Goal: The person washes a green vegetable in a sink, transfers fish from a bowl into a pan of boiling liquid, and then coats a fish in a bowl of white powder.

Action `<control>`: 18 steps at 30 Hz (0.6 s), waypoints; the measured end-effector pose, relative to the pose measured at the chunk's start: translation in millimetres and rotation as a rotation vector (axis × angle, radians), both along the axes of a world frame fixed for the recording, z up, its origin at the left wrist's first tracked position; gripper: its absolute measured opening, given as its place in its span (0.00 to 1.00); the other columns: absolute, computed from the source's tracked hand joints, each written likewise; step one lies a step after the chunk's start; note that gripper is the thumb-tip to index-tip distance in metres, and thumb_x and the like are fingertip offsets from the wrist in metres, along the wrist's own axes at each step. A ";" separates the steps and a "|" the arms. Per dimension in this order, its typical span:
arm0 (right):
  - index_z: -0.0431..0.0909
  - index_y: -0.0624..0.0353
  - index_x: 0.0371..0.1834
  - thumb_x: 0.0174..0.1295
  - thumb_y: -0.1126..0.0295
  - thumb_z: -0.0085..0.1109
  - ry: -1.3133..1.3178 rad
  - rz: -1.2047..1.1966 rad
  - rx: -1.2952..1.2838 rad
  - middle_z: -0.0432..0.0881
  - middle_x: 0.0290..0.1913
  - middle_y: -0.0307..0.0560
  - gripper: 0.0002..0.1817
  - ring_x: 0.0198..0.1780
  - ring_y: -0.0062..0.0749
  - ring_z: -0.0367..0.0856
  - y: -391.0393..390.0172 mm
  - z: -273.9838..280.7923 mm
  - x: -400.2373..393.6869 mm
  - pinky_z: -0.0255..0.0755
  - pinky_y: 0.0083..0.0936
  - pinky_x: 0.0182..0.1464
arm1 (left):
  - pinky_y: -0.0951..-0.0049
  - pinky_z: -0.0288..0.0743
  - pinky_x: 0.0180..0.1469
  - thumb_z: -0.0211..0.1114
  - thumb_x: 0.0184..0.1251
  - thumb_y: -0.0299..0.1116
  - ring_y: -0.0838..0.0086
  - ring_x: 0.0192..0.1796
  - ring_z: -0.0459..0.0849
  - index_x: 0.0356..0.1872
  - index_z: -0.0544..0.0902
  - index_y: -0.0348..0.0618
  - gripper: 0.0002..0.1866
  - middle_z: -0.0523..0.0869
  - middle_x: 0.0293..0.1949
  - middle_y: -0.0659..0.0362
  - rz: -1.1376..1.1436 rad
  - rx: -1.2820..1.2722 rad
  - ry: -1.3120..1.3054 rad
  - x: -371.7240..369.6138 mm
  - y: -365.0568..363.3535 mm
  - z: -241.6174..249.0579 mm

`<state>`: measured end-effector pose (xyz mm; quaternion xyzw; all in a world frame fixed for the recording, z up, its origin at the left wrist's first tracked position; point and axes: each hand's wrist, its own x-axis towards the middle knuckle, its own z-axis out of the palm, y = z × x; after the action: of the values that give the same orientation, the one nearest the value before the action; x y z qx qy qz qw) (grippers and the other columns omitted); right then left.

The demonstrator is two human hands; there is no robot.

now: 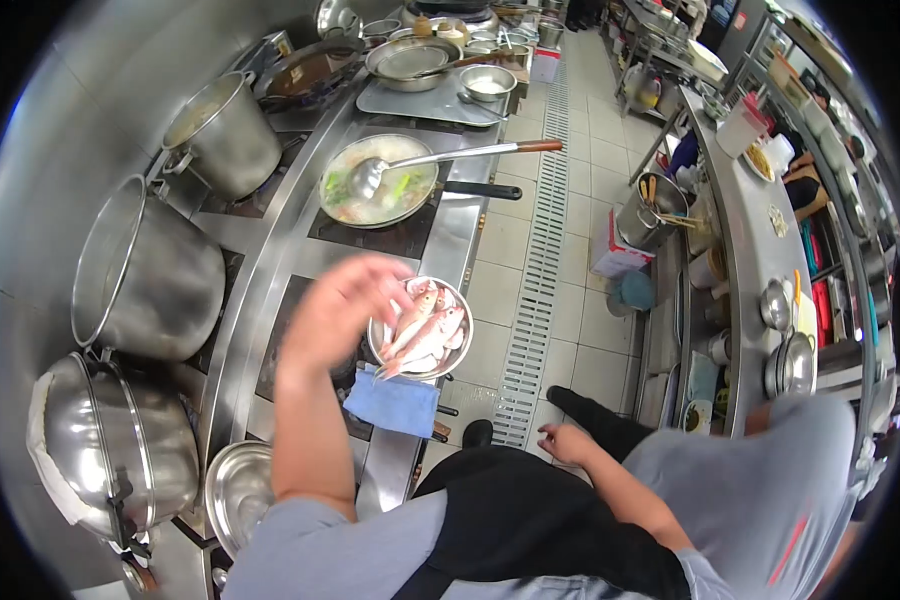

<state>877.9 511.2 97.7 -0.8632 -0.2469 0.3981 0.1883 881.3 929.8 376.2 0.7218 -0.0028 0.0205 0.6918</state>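
My left hand (355, 300) is raised over the left edge of a metal bowl (460, 362), its fingers stretched and slightly blurred by motion. It holds nothing that I can see. Several pinkish whole fish (432, 328) lie in the bowl, at the front edge of the stove. A blue cloth (392, 402) hangs just below the bowl. My right hand (567, 443) hangs low by my side, fingers loosely curled, with nothing visible in it. Beyond the bowl stands a pan (342, 206) of bubbling pale liquid with green pieces, a ladle (450, 154) resting in it.
Large steel pots (175, 285) line the left wall, with a domed steel vessel (130, 440) nearer me. A tray (390, 105) holds a bowl and a pan farther along. A floor drain (537, 300) runs down the aisle. Another person (750, 490) is close on my right.
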 end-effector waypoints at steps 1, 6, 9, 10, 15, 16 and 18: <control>0.78 0.61 0.54 0.63 0.61 0.58 -0.002 0.012 -0.006 0.85 0.39 0.56 0.20 0.43 0.50 0.84 6.7 -1.6 13.6 0.77 0.37 0.47 | 0.77 0.76 0.40 0.60 0.72 0.37 0.80 0.36 0.81 0.53 0.80 0.38 0.15 0.86 0.37 0.58 -0.046 -0.001 0.083 -10.9 -13.2 -13.8; 0.80 0.61 0.52 0.63 0.60 0.58 -0.072 0.062 0.106 0.85 0.38 0.57 0.19 0.40 0.51 0.84 35.6 5.8 92.8 0.77 0.37 0.45 | 0.76 0.75 0.41 0.62 0.70 0.36 0.80 0.36 0.81 0.55 0.81 0.40 0.16 0.86 0.38 0.59 -0.271 0.315 0.231 -54.8 -60.1 -49.4; 0.80 0.62 0.49 0.62 0.62 0.58 -0.196 0.052 0.182 0.85 0.37 0.58 0.17 0.40 0.52 0.84 54.2 17.8 158.7 0.77 0.39 0.45 | 0.76 0.75 0.40 0.62 0.70 0.38 0.78 0.35 0.81 0.55 0.81 0.40 0.17 0.86 0.38 0.58 -0.179 0.179 0.318 -74.8 -69.4 -69.6; 0.81 0.62 0.47 0.62 0.63 0.57 -0.235 0.029 0.229 0.84 0.37 0.59 0.16 0.39 0.53 0.84 63.1 27.1 180.6 0.77 0.39 0.44 | 0.76 0.75 0.40 0.62 0.70 0.38 0.78 0.35 0.81 0.55 0.81 0.40 0.17 0.86 0.38 0.58 -0.156 0.175 0.323 -79.7 -71.9 -70.5; 0.81 0.61 0.39 0.61 0.68 0.56 -0.604 0.054 0.504 0.81 0.34 0.58 0.09 0.38 0.55 0.81 134.9 123.6 300.3 0.75 0.41 0.41 | 0.75 0.75 0.40 0.63 0.69 0.39 0.77 0.35 0.81 0.55 0.80 0.40 0.18 0.87 0.39 0.56 0.072 0.242 0.451 -81.5 -83.0 -65.9; 0.81 0.60 0.40 0.60 0.69 0.58 -0.669 0.064 0.562 0.81 0.37 0.57 0.09 0.40 0.55 0.81 152.1 135.5 327.1 0.76 0.40 0.43 | 0.74 0.76 0.41 0.63 0.69 0.40 0.75 0.34 0.82 0.55 0.80 0.39 0.19 0.87 0.39 0.54 0.150 0.245 0.458 -77.5 -87.1 -66.0; 0.79 0.57 0.49 0.57 0.70 0.61 -0.868 0.212 0.633 0.80 0.46 0.55 0.15 0.46 0.53 0.80 185.9 162.1 376.7 0.75 0.39 0.47 | 0.74 0.76 0.40 0.63 0.69 0.38 0.76 0.34 0.81 0.54 0.81 0.39 0.18 0.87 0.37 0.57 0.283 0.189 0.463 -61.4 -98.9 -61.2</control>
<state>1254.7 697.1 259.8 -0.8199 -0.4951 -0.0714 0.2785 819.9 830.9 315.0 0.7618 0.2542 -0.0485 0.5939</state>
